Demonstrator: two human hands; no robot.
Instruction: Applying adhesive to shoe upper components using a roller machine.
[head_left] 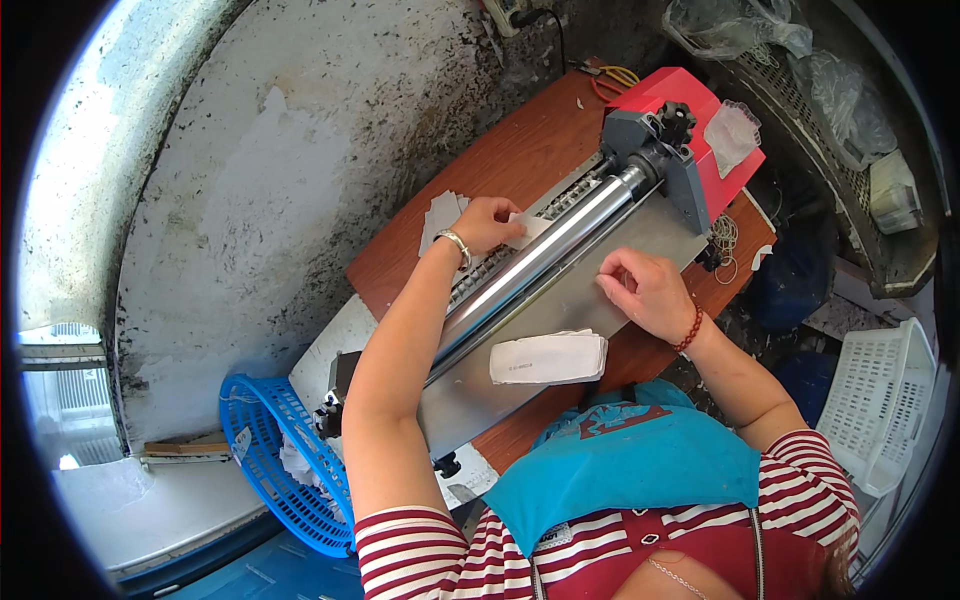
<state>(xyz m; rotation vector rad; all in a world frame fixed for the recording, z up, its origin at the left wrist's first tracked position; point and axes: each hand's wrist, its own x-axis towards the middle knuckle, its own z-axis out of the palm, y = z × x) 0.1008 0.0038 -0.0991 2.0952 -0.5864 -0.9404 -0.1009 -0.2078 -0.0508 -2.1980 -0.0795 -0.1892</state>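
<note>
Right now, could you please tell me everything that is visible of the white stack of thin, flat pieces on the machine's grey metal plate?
The white stack of thin, flat pieces is long and low, seemingly paper or card. Layered edges show at its right end, and a small dark mark on its near side. It rests on the smooth grey metal plate, its right end apparently reaching past the near edge. Neither the left hand nor the right hand touches it.

1 short line of small, dark print stands on the upper face of the flat, oblong stack of white pieces (548, 358). Dark lettering marks 1 small, white, rectangular label (553, 537) by the turquoise cloth apron's (650, 478) lower edge.
</note>
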